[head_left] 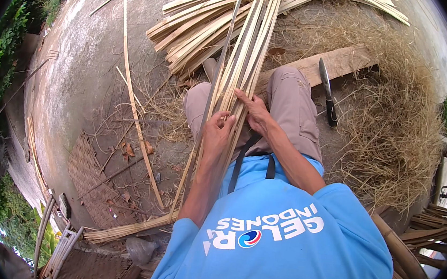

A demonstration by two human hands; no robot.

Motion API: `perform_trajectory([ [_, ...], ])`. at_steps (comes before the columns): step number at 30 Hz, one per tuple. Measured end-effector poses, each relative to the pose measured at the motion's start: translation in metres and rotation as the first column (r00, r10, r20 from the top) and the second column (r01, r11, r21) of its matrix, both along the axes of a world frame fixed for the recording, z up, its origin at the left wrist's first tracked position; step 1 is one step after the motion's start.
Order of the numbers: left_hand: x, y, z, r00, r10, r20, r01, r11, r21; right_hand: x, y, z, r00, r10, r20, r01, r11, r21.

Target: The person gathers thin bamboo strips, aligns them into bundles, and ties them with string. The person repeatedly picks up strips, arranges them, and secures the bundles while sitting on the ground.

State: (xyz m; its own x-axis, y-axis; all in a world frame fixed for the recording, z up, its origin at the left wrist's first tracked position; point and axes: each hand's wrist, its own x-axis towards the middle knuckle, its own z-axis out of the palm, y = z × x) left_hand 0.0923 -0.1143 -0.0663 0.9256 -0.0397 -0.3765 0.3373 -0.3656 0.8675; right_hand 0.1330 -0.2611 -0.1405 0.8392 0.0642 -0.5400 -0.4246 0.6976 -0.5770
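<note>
Long, pale split-bamboo strips [247, 50] lie lengthwise across my lap, with some darker strips among them. My left hand [217, 132] is closed at the left side of these strips, thumb and fingers drawn together around their edge. Slightly farther up, my right hand [255, 113] grips them from the right, its fingertips on top. Both hands touch the same bundle between my knees. The strips' far ends run past the upper edge of the view, and the fingers partly hide the section they hold.
Beyond my knees, a fanned pile of bamboo strips [201, 35] covers the ground. A knife [327, 90] rests against a wooden plank [344, 59] at right, beside a heap of thin shavings [396, 129]. Left lie a woven mat [95, 181] and a loose strip [136, 109].
</note>
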Motion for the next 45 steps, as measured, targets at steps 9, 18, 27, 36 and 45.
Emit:
perform_trajectory([
  [9, -0.016, -0.014, -0.003, 0.846, -0.277, 0.455, -0.014, 0.843, 0.538, -0.006, 0.003, 0.0, 0.999, 0.039, -0.001, -0.03, 0.749, -0.662],
  [18, -0.021, -0.016, -0.001, 0.901, -0.084, 0.425, -0.058, 0.95, 0.308, -0.008, 0.02, -0.004, 0.995, -0.09, -0.047, 0.079, 0.976, -0.205],
  [27, -0.008, 0.013, 0.036, 0.979, -0.074, 0.192, 0.003, 0.938, 0.348, -0.002, 0.011, 0.022, 0.991, -0.074, -0.11, 0.072, 0.997, -0.022],
  [36, -0.005, 0.016, 0.021, 0.995, -0.092, -0.034, 0.098, 0.917, 0.386, -0.009, -0.009, 0.014, 0.991, 0.061, -0.117, -0.061, 0.998, -0.002],
  [45, -0.001, 0.036, -0.007, 1.0, -0.007, 0.014, 0.003, 0.96, 0.279, -0.011, -0.022, 0.007, 0.996, 0.087, -0.007, -0.086, 0.993, 0.079],
])
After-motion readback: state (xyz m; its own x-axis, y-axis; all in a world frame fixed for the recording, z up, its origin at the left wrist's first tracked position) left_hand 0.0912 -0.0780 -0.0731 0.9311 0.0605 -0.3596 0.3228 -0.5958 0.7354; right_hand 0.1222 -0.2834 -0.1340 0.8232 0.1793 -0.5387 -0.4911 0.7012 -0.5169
